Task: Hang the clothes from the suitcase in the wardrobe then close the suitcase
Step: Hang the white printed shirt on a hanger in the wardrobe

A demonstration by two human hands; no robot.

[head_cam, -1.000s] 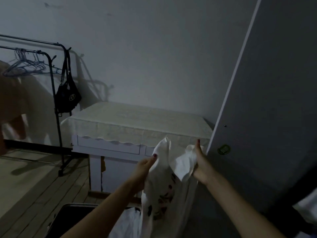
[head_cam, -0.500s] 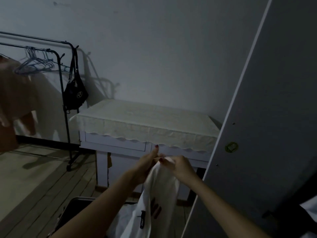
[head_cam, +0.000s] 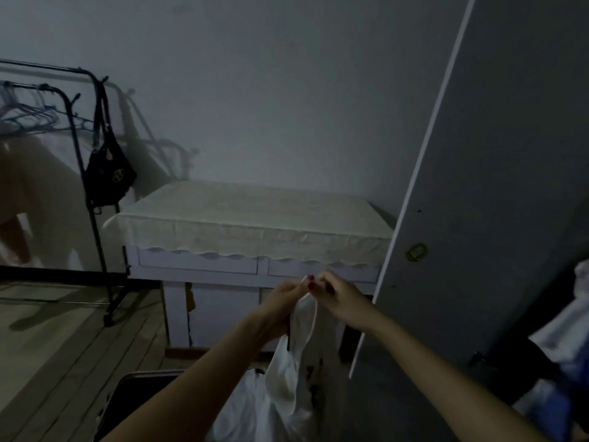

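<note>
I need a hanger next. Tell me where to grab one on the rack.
Take a hanger by its lower bar, reaching from the front right. The hooks sit bunched on the rack rail, so their wide bottoms are the free part. Both hands, left and right, hold the white garment.

white printed garment [head_cam: 294, 371] | hanging limp | above open suitcase [head_cam: 127, 397]

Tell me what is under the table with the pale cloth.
Under the table I see its white legs, a small yellowish thing hanging by the left leg, and a wooden strip at floor level. The white garment and both hands cover the right part.
</note>
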